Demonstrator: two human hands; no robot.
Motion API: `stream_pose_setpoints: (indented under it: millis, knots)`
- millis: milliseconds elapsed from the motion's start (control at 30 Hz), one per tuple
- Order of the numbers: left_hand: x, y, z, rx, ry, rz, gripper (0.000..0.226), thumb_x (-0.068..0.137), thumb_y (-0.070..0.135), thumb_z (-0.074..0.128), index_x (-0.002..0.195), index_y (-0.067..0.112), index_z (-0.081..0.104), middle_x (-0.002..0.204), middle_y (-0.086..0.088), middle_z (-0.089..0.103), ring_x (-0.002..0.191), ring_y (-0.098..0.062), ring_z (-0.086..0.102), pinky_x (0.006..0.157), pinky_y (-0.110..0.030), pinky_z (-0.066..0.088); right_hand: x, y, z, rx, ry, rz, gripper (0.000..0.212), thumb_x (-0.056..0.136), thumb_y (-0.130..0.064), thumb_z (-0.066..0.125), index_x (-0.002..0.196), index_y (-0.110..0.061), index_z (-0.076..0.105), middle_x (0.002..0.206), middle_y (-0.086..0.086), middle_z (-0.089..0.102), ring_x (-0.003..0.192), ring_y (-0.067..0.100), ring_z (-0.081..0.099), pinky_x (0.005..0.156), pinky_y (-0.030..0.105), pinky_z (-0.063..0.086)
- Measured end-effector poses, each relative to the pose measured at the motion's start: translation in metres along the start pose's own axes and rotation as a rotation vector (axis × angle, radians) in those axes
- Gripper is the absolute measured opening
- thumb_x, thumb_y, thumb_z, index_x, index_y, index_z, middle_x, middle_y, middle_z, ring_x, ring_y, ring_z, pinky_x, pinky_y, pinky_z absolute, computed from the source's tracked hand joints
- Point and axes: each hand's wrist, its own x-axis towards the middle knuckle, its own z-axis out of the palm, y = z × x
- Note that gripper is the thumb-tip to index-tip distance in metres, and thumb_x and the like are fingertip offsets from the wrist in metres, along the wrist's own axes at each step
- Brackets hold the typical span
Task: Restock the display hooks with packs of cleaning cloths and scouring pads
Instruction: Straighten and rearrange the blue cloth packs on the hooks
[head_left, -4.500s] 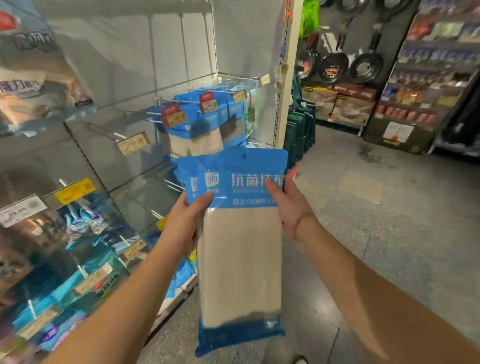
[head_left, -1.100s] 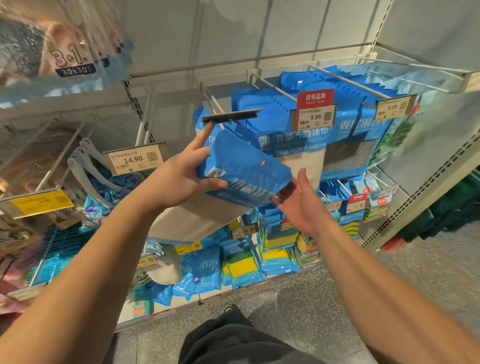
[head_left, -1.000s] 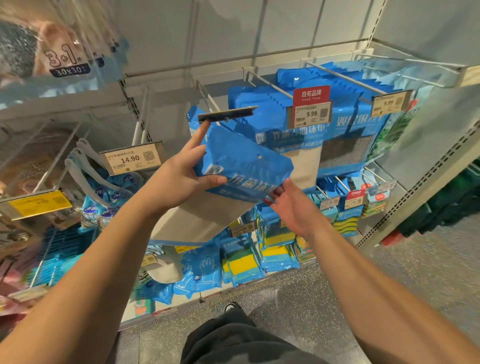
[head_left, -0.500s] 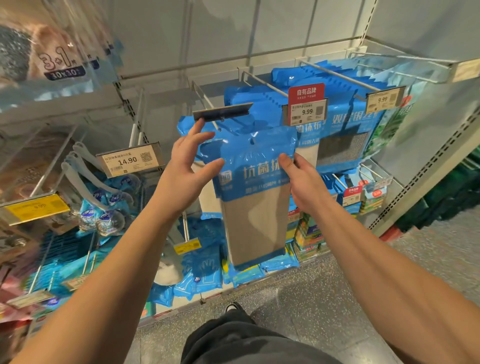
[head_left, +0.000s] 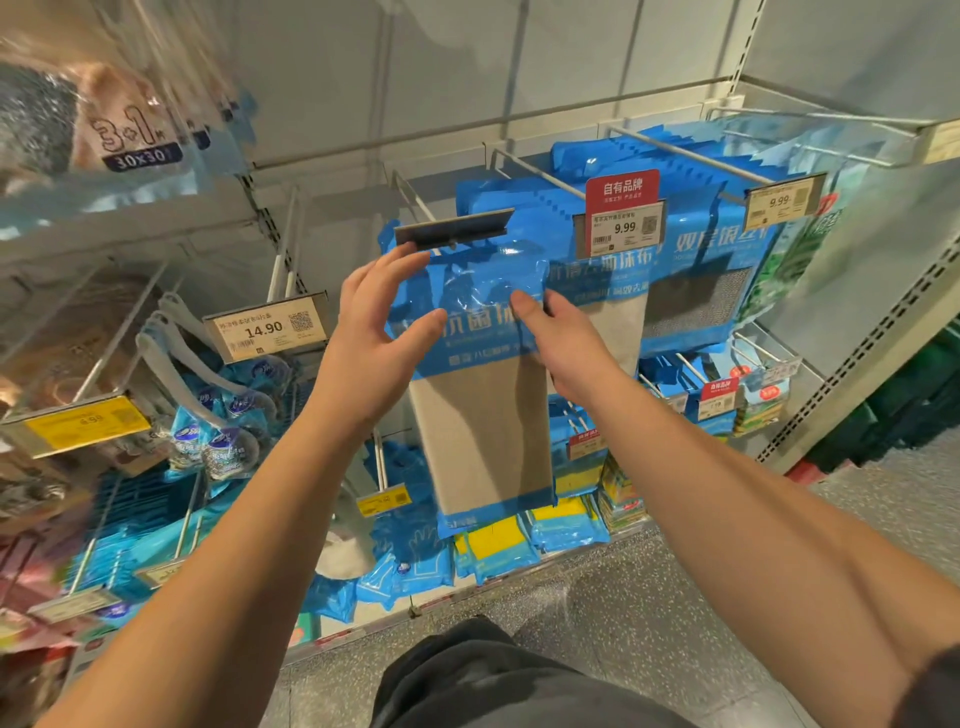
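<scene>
- The cloth pack (head_left: 478, 374), blue at top and bottom with a beige cloth showing through the middle, hangs upright in the centre of the display, its top edge right under a blank dark label holder (head_left: 453, 227) at the tip of a display hook (head_left: 413, 200).
- The left hand (head_left: 371, 343) pinches the pack's upper left edge, thumb on the front and fingers spread up along the side.
- The right hand (head_left: 563, 340) grips the pack's right edge, thumb pressed on the blue front and fingers curled behind.
- The pale grey back panel (head_left: 467, 67) carries rows of wire hooks; the floor (head_left: 649, 613) below is speckled grey.
- Just right of the pack hang matching blue packs (head_left: 597, 275) behind a red-topped tag reading 9.99 (head_left: 621, 218), with a second 9.99 tag (head_left: 782, 200) farther right.
- To the left sits a 14.90 tag (head_left: 267, 330), and a yellow tag (head_left: 85, 421) nearer the left edge.
- Yellow-and-blue sponge packs (head_left: 496, 543) lie low beneath the pack.
- At the far left, a blurred pack marked 30x30 (head_left: 140, 150) crowds the upper corner.
</scene>
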Motion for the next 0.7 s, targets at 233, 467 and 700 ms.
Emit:
stream_pose_setpoints:
  millis: [233, 467, 700]
  knots:
    - [-0.005, -0.006, 0.005, 0.037, -0.004, 0.031, 0.052, 0.095, 0.018, 0.064, 0.143, 0.032, 0.048, 0.142, 0.038, 0.031, 0.146, -0.006, 0.03, 0.105, -0.001, 0.023, 0.013, 0.002, 0.013, -0.046, 0.019, -0.007, 0.078, 0.079, -0.07, 0.057, 0.137, -0.017, 0.053, 0.135, -0.002, 0.062, 0.123, 0.019, 0.058, 0.107, 0.048, 0.045]
    - [-0.03, -0.063, 0.035, 0.082, 0.19, -0.244, 0.037, 0.092, 0.015, 0.067, 0.128, 0.012, 0.058, 0.128, 0.003, 0.05, 0.124, -0.019, 0.053, 0.098, -0.016, 0.04, 0.021, 0.004, 0.022, -0.035, 0.076, 0.009, 0.075, 0.095, -0.056, 0.055, 0.152, -0.012, 0.033, 0.154, 0.0, 0.04, 0.138, 0.016, 0.04, 0.112, 0.037, 0.035]
    - [0.009, -0.124, 0.045, -0.03, -0.001, -0.656, 0.053, 0.079, 0.045, 0.077, 0.125, 0.031, 0.052, 0.126, 0.001, 0.064, 0.107, -0.017, 0.067, 0.093, -0.044, 0.057, 0.043, 0.011, 0.041, -0.033, 0.143, 0.078, 0.046, 0.094, -0.052, 0.059, 0.129, -0.023, 0.061, 0.113, -0.01, 0.069, 0.108, 0.014, 0.063, 0.094, 0.035, 0.047]
